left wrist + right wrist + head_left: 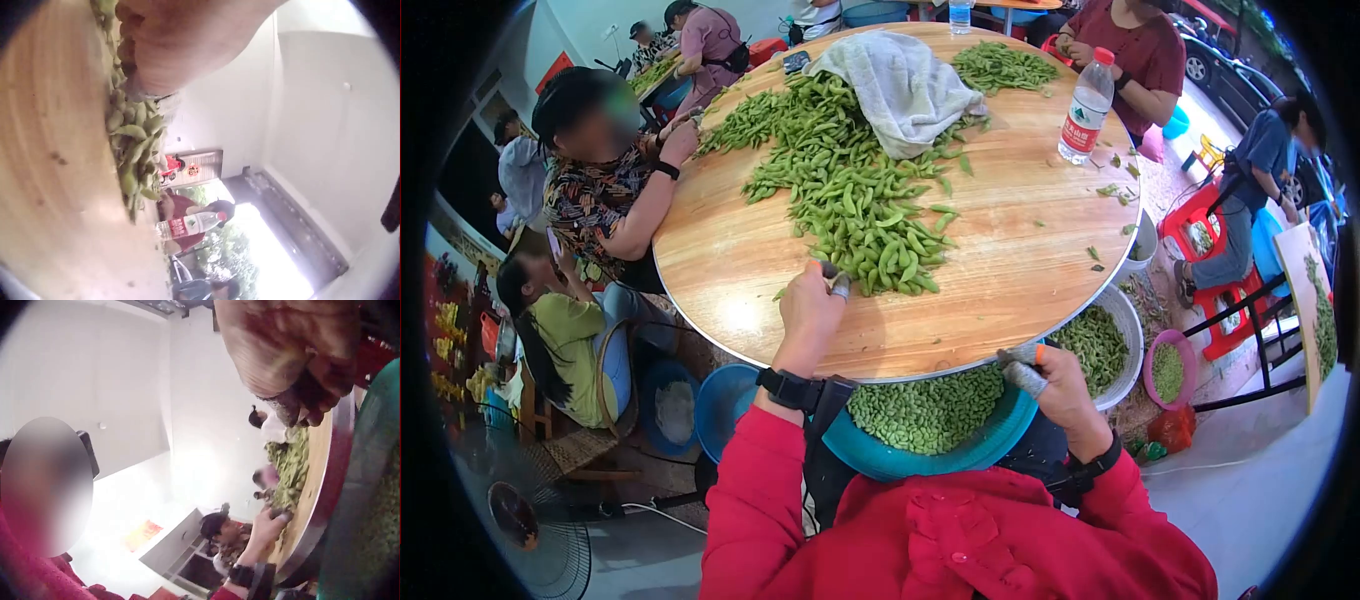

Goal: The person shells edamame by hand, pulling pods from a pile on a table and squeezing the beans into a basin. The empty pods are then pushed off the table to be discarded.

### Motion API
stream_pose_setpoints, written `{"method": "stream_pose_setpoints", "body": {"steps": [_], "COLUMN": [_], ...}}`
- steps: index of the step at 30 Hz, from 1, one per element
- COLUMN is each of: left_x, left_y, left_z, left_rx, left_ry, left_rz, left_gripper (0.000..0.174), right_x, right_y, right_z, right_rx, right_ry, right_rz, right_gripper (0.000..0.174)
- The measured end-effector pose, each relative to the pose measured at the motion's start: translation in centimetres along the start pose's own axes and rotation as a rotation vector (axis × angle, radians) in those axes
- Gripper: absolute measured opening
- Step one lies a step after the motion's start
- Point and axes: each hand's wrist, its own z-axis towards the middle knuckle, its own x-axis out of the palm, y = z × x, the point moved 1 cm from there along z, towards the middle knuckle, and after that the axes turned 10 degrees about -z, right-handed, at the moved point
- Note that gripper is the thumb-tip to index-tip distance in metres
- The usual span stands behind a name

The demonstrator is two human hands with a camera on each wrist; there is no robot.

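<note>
My left hand (812, 308) reaches to the near end of a heap of green soybean pods (850, 190) on the round wooden table (1000, 240). Its fingertips lie right at the pods, and I cannot tell if they pinch one. Grey and orange coverings wrap some fingertips on both hands. At the table's near edge is my right hand (1065, 390), above the side of a teal basin (865, 462) of shelled beans (930, 410). The right wrist view shows that hand's fingers (322, 394) curled in, with no pod visible among them.
A pale cloth (900, 90) covers part of the heap. A water bottle (1088, 110) stands at the right, near scattered scraps. Below the table are a white basket (1105, 345) of pods and a pink basin (1170, 370). A person (600, 180) sits at the table's left.
</note>
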Motion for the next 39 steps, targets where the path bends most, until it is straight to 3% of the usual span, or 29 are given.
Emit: {"method": "stream_pose_setpoints", "body": {"steps": [1,10,13,16,18,22,25,28,35,39], "left_x": [-0.2,-0.1,-1.9,-2.0,-1.5,-1.5,-1.3,-1.6,-0.5,-0.8], "left_y": [0.0,0.9,0.0,0.6,0.8,-0.4,0.9,0.5,1.0,1.5], "left_z": [0.3,1.2,-0.1,-0.1,0.2,-0.1,0.5,-0.2,0.7,-0.4], "left_rx": [-0.028,0.158,0.098,0.131,0.165,0.324,0.454,0.351,0.391,0.325], "left_ry": [-0.045,0.177,0.250,0.100,0.142,0.232,0.165,0.195,0.168,0.113], "left_rz": [-0.080,0.068,0.178,-0.033,-0.073,0.039,0.171,0.124,0.208,0.174], "left_gripper": [0.020,0.020,0.021,0.019,0.021,0.028,0.029,0.025,0.020,0.014], "right_x": [0.4,0.6,0.6,0.9,1.0,1.1,1.2,1.6,2.9,3.5], "right_y": [0.3,-0.6,-1.2,-1.1,-1.0,-1.2,-1.2,-1.0,-1.0,0.5], "right_z": [0.2,-0.6,-0.7,-0.6,-0.6,-0.6,-0.7,-0.3,-0.1,0.4], "right_rx": [-0.007,0.048,0.067,0.052,0.043,0.047,0.050,0.043,0.020,-0.114], "right_ry": [0.037,0.047,0.043,0.040,0.036,0.040,0.044,0.055,0.095,0.101], "right_rz": [-0.003,0.014,0.048,0.073,0.079,0.049,0.025,0.012,0.018,-0.049], "right_gripper": [0.015,0.017,0.017,0.017,0.017,0.017,0.017,0.017,0.018,0.016]}}
